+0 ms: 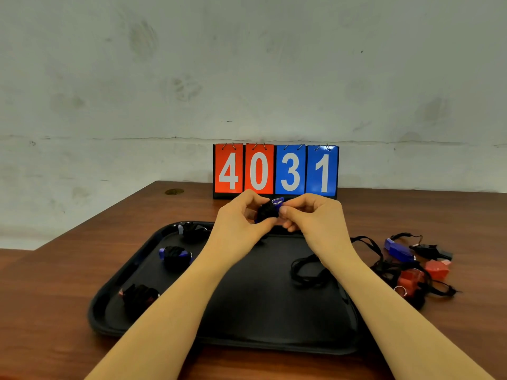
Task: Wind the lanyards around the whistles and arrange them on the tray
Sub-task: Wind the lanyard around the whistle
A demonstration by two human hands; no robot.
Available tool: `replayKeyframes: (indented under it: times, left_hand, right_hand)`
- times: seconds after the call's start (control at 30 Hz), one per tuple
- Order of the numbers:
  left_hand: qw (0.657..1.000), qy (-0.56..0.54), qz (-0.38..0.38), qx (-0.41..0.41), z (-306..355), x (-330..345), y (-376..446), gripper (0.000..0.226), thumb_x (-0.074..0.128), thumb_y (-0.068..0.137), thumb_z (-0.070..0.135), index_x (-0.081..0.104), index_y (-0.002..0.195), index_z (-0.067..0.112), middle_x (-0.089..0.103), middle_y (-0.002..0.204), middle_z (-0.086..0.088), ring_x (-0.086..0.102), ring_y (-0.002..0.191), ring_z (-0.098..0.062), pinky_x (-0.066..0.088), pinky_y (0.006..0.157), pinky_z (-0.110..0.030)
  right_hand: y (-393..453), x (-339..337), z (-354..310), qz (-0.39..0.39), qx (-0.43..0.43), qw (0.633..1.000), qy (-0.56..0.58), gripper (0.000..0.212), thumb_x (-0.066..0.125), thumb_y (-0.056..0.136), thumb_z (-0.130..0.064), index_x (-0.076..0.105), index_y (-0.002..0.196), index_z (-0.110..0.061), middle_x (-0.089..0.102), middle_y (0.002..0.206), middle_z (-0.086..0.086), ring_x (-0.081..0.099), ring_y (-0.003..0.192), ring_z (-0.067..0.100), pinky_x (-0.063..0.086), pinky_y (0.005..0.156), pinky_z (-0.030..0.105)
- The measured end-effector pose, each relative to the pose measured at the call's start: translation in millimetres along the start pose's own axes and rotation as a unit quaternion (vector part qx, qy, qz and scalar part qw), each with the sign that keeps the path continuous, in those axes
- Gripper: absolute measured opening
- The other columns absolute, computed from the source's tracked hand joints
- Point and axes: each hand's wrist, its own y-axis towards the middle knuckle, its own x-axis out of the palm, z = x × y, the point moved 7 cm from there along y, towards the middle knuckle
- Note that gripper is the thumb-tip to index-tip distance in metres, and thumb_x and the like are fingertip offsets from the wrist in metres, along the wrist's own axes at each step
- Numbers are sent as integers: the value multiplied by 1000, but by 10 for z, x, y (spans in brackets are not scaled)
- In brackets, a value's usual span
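Both hands meet above the far edge of the tray [109, 305]: my left hand [241, 218] pinches the blue whistle [270, 211] by its wound middle, and my right hand [307, 215] nips at its end, just under the metal ring [277, 200]. Black lanyard [264, 212] already covers most of the body. It seems light and hard, while the cord is soft and springy, so I judge the coils will slip loose unless I keep my thumb pressed on them; the best hold is across the wraps, not the bare plastic. Three wound whistles lie on the tray's left side, the nearest [140, 296], a blue one [175, 256] and the farthest [193, 230]. A loose cord [307, 272] trails over the right rim toward the unwound pile [411, 267] on the table [55, 283].
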Motion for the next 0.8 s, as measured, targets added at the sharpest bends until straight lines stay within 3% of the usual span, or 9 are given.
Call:
replayKeyframes:
  times: [0.13, 0.23, 0.4, 0.5, 0.6, 0.8]
  left_hand:
    - [1000, -6, -12, -9, -23, 15, 5, 27, 72, 77, 17, 56, 97, 24, 66, 101, 6, 67, 81, -11, 55, 75, -23]
    - [999, -26, -24, -16, -18, 25, -2, 27, 72, 78, 15, 55, 98, 21, 65, 99, 4, 68, 70, -13, 58, 67, -24]
    - [997, -61, -40, -19, -26, 39, 1, 25, 69, 79, 9, 54, 96, 18, 64, 100, 0, 67, 73, -18, 57, 61, -23]
    - [996, -79, -42, -22, -45, 34, 8, 25, 69, 79, 7, 53, 96, 17, 65, 100, -2, 67, 76, -19, 56, 60, -22]
    - [996, -75, -47, -22, -53, 46, 12, 26, 69, 79, 6, 53, 95, 19, 64, 100, -1, 66, 75, -18, 55, 59, -21]
    - [995, -70, -67, -19, -47, 72, 0, 26, 68, 79, 4, 54, 97, 18, 62, 102, -1, 64, 71, -15, 54, 55, -21]
  right_hand:
    - [-17, -1, -29, 18, -24, 999, -14, 19, 67, 80, -2, 61, 76, -20, 68, 79, 2, 68, 72, 10, 55, 69, 21]
    - [-39, 9, -88, 17, -54, 997, -44, 21, 66, 81, -3, 61, 77, -24, 67, 82, -3, 66, 78, 9, 55, 74, 21]
    - [-62, 23, -146, -13, -85, 994, -62, 25, 64, 82, -2, 61, 82, -27, 66, 84, -8, 64, 79, 5, 52, 74, 14]
    - [-51, 34, -144, -31, -85, 995, -51, 22, 60, 84, 2, 63, 91, -19, 65, 85, -9, 64, 77, -4, 49, 73, 8]
    - [-37, 27, -138, -35, -99, 992, -70, 19, 58, 86, 0, 66, 94, -15, 67, 86, -4, 65, 78, 0, 51, 77, 11]
    - [-48, 12, -239, -7, -227, 959, -168, 12, 63, 82, 1, 70, 90, -6, 61, 96, -4, 58, 92, 2, 44, 83, 7]
